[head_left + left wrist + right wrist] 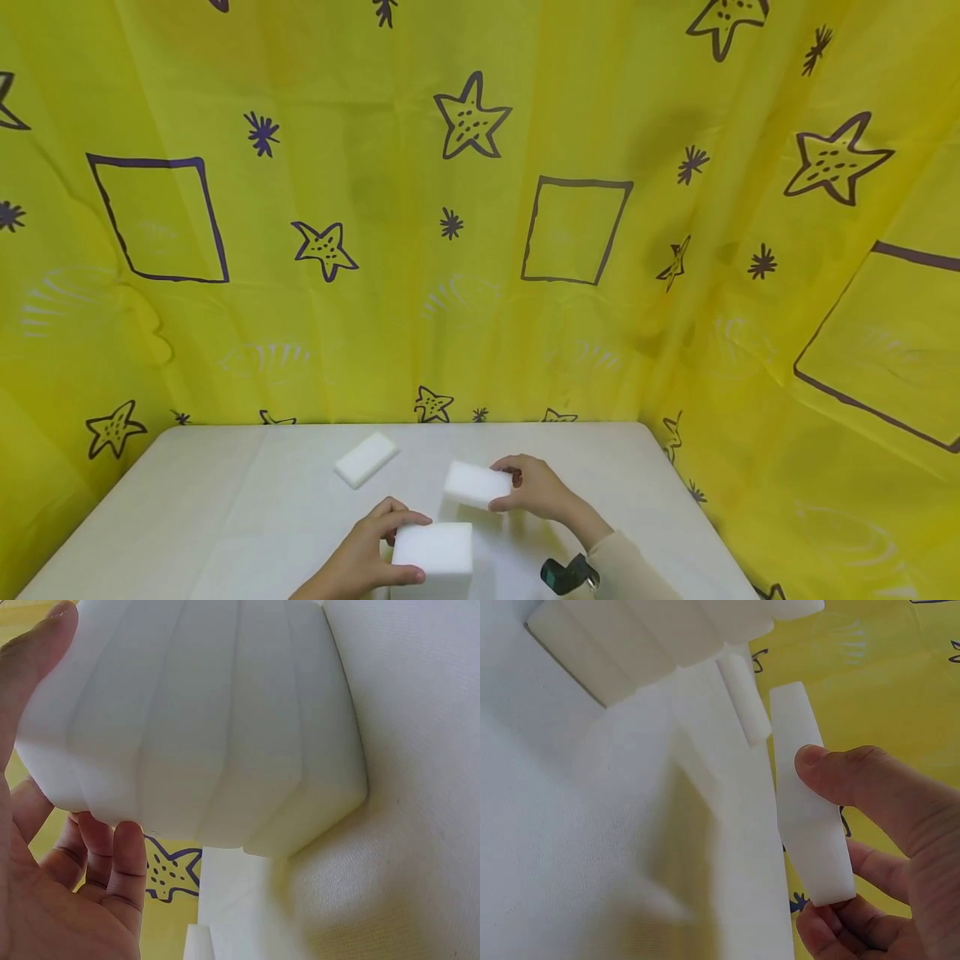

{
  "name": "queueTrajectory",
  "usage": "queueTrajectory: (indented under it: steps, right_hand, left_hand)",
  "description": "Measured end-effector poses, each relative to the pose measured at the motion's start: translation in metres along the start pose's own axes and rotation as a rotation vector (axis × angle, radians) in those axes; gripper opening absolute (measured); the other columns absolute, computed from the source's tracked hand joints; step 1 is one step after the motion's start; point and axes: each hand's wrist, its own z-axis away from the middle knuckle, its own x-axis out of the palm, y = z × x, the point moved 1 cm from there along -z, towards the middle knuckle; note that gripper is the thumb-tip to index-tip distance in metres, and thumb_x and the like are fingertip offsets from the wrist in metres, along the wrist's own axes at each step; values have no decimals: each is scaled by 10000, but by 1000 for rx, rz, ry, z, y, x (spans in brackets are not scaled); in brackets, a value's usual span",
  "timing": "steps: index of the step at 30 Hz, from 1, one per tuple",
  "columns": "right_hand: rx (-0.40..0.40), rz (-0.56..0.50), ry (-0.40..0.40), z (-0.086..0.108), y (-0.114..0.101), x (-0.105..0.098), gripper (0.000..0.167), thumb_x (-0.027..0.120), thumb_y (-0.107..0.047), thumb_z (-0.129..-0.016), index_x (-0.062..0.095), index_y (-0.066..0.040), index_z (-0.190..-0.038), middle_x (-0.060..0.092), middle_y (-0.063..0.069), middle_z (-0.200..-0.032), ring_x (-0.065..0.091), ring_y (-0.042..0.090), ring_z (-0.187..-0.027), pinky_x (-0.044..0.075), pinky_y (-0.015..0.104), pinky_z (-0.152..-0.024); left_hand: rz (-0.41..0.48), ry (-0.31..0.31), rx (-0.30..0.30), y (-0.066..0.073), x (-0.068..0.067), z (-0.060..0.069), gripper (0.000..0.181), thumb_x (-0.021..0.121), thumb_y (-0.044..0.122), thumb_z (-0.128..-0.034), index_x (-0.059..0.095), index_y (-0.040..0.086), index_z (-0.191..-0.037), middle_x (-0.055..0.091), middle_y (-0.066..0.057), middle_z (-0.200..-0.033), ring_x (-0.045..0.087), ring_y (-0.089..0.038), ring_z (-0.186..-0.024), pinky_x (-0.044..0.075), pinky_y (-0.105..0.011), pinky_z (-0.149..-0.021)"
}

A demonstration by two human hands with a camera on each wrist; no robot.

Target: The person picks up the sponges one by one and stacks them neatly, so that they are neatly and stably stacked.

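Note:
A stack of white sponge blocks (433, 548) stands on the table at the front middle; its several layers (195, 727) show in the left wrist view. My left hand (367, 557) grips the stack from its left side, thumb on the near side and fingers on the far side. Just beyond and to the right, my right hand (543, 493) pinches a single white sponge (474, 483) between thumb and fingers. In the right wrist view that sponge (819, 851) is clear of the tabletop, apart from the stack. Another white sponge (367, 460) lies flat farther back, left of both hands.
The white-covered table (247, 517) reaches back to a yellow curtain (390, 333) printed with stars and squares, which also runs along both sides. A small black device (567, 575) sits at my right wrist, by the sleeve (630, 571).

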Motion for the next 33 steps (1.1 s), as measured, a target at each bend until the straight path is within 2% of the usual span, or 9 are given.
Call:
queueTrajectory:
  steps: [8,15,25,28,33]
  right_hand:
    - [-19,-38,-8,3,1,-1,566,883,-234,-690,670,4,-1156,599,10,-886,522,139,-776,445,236,-652]
    - [-37,-26,-12,5,-4,-2,551,892,-226,-690,674,-33,-1158,655,59,-1009,515,152,-804,435,242,-674]
    - [-78,22,-13,8,-16,-5,586,900,-257,-684,687,-47,-1188,608,6,-970,481,127,-774,419,230,-667]
    - [-88,17,-17,9,-20,-7,583,899,-266,-686,690,-66,-1192,605,-10,-971,495,118,-773,434,228,-673]
    - [-105,11,-26,12,-27,-9,579,894,-274,-694,686,-87,-1201,599,-31,-975,509,104,-788,451,228,-690]
  left_hand:
    - [6,0,-9,0,0,0,524,873,259,-731,672,111,-1191,523,-14,-1043,498,-19,-890,474,-233,-725]
    - [17,-10,-40,1,0,-1,521,869,273,-737,673,113,-1192,520,-11,-1044,501,-21,-896,473,-226,-733]
    - [35,-23,-82,1,0,-1,526,863,290,-744,670,115,-1200,514,-17,-1052,497,-23,-888,470,-223,-738]
    - [37,-17,-70,1,0,-1,523,863,284,-744,669,116,-1200,514,-15,-1049,497,-22,-891,474,-230,-737]
    - [14,4,-12,1,0,0,521,869,260,-737,668,114,-1195,519,-12,-1039,499,-19,-887,480,-242,-725]
